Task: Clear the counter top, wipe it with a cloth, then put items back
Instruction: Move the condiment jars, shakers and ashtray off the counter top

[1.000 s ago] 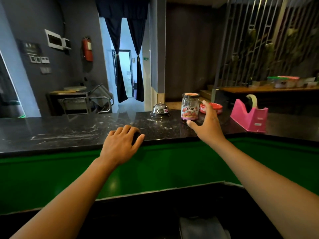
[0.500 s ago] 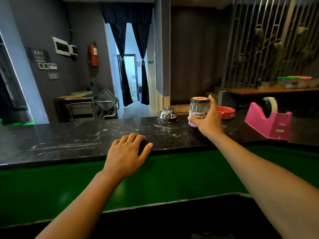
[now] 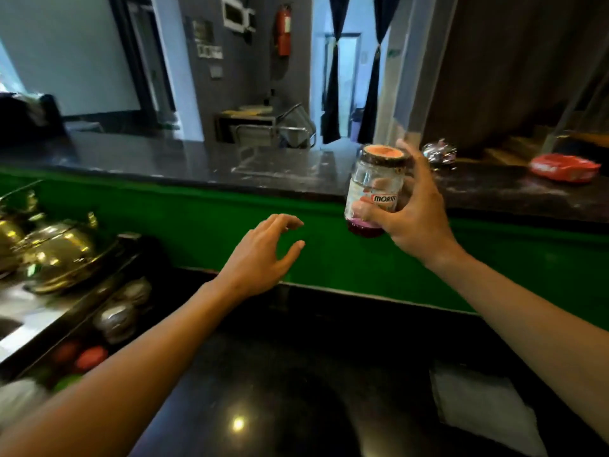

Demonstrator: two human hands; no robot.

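A dark stone counter top (image 3: 280, 166) crosses the upper half of the frame above a green panel. Right of centre, the right hand (image 3: 417, 222) grips a glass jar (image 3: 375, 189) with a "Morin" label, lifted clear of the counter's front edge. At centre, the left hand (image 3: 260, 255) hovers with relaxed, spread fingers, grasping nothing. A silver bell (image 3: 440, 153) and red ashtray (image 3: 565, 168) sit on the counter, upper right.

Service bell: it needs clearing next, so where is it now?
In the head view the service bell stands on the upper counter at right, behind the right hand, left of the red ashtray.
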